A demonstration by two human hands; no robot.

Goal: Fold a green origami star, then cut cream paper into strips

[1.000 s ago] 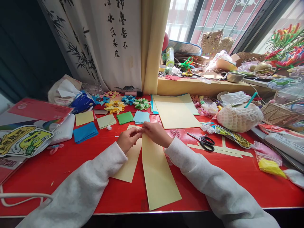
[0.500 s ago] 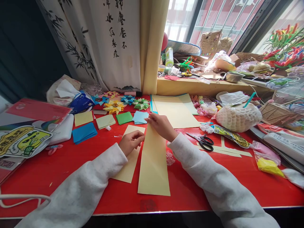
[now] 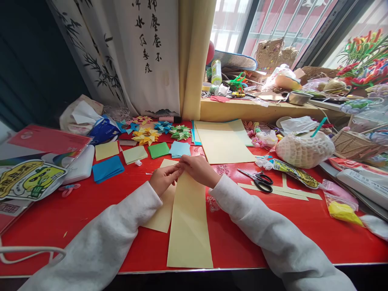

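PLACE: looks like a home craft corner | BACK: barred window point(image 3: 249, 25), crowded sill point(image 3: 233, 108), bright handmade-looking flowers point(image 3: 368, 62) | DRAPES: curtain point(image 3: 127, 52) shows bamboo and calligraphy | SURFACE: red table point(image 3: 242, 246) bears folded-paper stars point(image 3: 146, 136), paper stacks point(image 3: 159, 150), 1 pair of scissors point(image 3: 261, 181), tissue pack point(image 3: 104, 131)

to the left of the long, pale yellow paper strip point(image 3: 190, 222), the left sleeve point(image 3: 112, 230) is light grey and faintly mottled, a soft-looking fabric cut roomy, with rumpled folds along the forearm. its left cuff point(image 3: 153, 197) finishes plainly at the wrist, and the left hand point(image 3: 163, 178) is bare. to the right of the paper strip, the right sleeve point(image 3: 266, 226) matches: same pale grey, same loose width, shadowed creases, a plain right cuff point(image 3: 222, 185) and a bare right hand point(image 3: 200, 170).
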